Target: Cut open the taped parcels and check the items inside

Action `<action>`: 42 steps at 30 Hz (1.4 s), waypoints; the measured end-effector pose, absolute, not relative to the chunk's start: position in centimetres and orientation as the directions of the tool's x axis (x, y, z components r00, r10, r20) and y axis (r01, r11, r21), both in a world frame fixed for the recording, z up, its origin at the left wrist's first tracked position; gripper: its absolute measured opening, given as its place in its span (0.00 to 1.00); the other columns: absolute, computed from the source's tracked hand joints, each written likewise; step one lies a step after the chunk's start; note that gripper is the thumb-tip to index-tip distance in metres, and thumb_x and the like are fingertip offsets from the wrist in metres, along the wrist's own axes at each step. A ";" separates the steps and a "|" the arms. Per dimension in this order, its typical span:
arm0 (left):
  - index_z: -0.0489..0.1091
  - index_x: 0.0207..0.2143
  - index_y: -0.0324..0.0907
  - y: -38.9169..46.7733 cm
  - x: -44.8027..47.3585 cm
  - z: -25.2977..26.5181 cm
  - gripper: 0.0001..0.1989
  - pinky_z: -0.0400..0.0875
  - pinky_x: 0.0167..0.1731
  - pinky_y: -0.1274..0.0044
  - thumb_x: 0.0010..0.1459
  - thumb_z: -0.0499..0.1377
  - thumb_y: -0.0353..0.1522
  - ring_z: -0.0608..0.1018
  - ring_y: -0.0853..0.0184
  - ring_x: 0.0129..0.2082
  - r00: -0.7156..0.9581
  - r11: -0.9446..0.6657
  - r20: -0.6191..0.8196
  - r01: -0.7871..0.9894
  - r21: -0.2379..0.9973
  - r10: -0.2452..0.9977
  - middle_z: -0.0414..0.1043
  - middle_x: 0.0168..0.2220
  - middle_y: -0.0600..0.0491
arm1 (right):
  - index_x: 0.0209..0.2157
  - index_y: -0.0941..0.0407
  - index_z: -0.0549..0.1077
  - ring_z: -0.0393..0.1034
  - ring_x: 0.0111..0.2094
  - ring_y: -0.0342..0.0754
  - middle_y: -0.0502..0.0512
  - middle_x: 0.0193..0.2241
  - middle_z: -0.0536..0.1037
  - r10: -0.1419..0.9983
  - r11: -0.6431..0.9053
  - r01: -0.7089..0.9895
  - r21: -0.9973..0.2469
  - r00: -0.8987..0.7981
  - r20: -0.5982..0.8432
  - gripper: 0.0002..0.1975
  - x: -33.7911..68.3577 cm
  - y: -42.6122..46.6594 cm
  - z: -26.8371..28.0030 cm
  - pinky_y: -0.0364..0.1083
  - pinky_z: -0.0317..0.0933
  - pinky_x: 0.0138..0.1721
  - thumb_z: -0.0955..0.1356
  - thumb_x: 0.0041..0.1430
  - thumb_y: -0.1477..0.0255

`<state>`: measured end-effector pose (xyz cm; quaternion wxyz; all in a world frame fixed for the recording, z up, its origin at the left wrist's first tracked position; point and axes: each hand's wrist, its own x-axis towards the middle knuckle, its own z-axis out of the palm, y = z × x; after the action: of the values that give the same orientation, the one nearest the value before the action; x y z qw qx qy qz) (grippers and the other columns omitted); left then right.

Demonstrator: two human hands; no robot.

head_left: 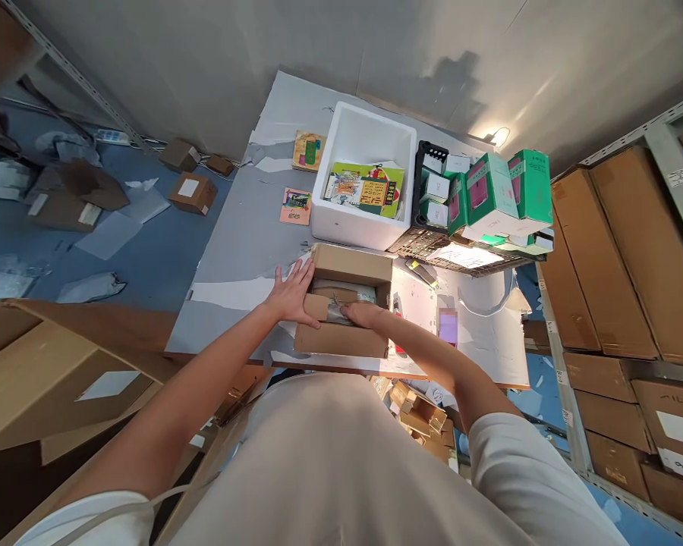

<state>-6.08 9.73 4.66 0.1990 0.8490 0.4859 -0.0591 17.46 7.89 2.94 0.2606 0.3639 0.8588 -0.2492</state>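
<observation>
An open cardboard box [341,340] sits at the table's front edge with its flaps folded out. My left hand [293,294] lies with fingers spread over the box's left side and flap. Inside the box is my right hand [363,313], its fingers curled against crinkled clear plastic packaging [337,309]; the fingertips are partly hidden. Behind that plastic, more wrapped contents lie along the bottom, and I cannot make out what they are.
Behind the box stands a white foam box [356,230] holding printed booklets. A black crate [415,241] with green boxes [492,193] is beside it. Two booklets [294,205] lie left. Shelves of cartons [609,258] stand right; a large open carton [62,379] is at left.
</observation>
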 end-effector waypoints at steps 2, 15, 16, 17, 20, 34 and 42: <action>0.23 0.66 0.32 9.7 -6.1 4.6 0.73 0.29 0.58 0.46 0.32 0.58 0.63 0.35 0.42 0.67 0.523 -0.449 -0.288 0.846 0.286 0.802 0.27 0.68 0.34 | 0.51 0.58 0.68 0.74 0.45 0.51 0.60 0.46 0.77 0.513 0.584 0.769 -0.260 -0.598 -0.615 0.17 17.8 7.8 2.8 0.44 0.64 0.43 0.64 0.60 0.77; 0.25 0.66 0.34 9.7 -6.1 5.2 0.72 0.29 0.57 0.44 0.33 0.58 0.63 0.34 0.40 0.66 0.522 -0.452 -0.300 0.849 0.274 0.799 0.27 0.68 0.35 | 0.59 0.57 0.62 0.71 0.50 0.59 0.68 0.55 0.68 0.528 0.481 0.872 -0.088 -0.369 -0.765 0.38 19.1 9.8 2.2 0.49 0.68 0.43 0.72 0.49 0.57; 0.25 0.66 0.34 9.7 -6.1 5.1 0.72 0.29 0.57 0.44 0.32 0.58 0.63 0.34 0.40 0.66 0.522 -0.451 -0.299 0.849 0.277 0.799 0.27 0.68 0.35 | 0.58 0.58 0.63 0.72 0.48 0.60 0.70 0.54 0.70 0.535 0.489 0.869 -0.074 -0.365 -0.762 0.37 18.7 9.7 2.4 0.50 0.68 0.41 0.73 0.49 0.59; 0.25 0.66 0.34 9.7 -6.1 5.0 0.72 0.29 0.57 0.43 0.32 0.58 0.63 0.34 0.40 0.66 0.523 -0.450 -0.295 0.847 0.281 0.800 0.27 0.68 0.35 | 0.56 0.59 0.64 0.72 0.47 0.61 0.70 0.52 0.71 0.538 0.505 0.861 -0.066 -0.373 -0.756 0.34 18.5 9.4 2.5 0.50 0.68 0.41 0.73 0.50 0.61; 0.23 0.66 0.33 9.6 -6.4 4.5 0.74 0.29 0.57 0.44 0.31 0.59 0.63 0.34 0.40 0.66 0.537 -0.457 -0.277 0.836 0.304 0.797 0.27 0.68 0.34 | 0.54 0.60 0.66 0.72 0.48 0.59 0.69 0.48 0.74 0.534 0.571 0.818 -0.073 -0.438 -0.723 0.25 17.9 8.4 2.9 0.51 0.66 0.45 0.70 0.55 0.68; 0.22 0.66 0.33 9.0 -6.6 3.7 0.75 0.29 0.58 0.45 0.29 0.60 0.63 0.35 0.40 0.66 0.542 -0.465 -0.234 0.828 0.313 0.807 0.27 0.68 0.34 | 0.44 0.61 0.74 0.73 0.45 0.59 0.65 0.43 0.78 0.428 0.733 0.676 -0.079 -0.549 -0.718 0.17 17.5 8.4 2.7 0.52 0.67 0.43 0.70 0.51 0.73; 0.23 0.66 0.31 8.8 -6.5 4.2 0.74 0.27 0.58 0.46 0.31 0.59 0.63 0.32 0.41 0.66 0.540 -0.474 -0.244 0.834 0.281 0.806 0.26 0.68 0.33 | 0.41 0.62 0.75 0.72 0.46 0.56 0.66 0.42 0.78 0.376 0.774 0.626 -0.092 -0.573 -0.728 0.13 17.6 8.4 2.2 0.51 0.64 0.47 0.68 0.53 0.75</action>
<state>-6.47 8.85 4.18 0.1856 0.8576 0.4781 -0.0388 17.60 8.40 2.19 0.3614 0.2882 0.8698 -0.1727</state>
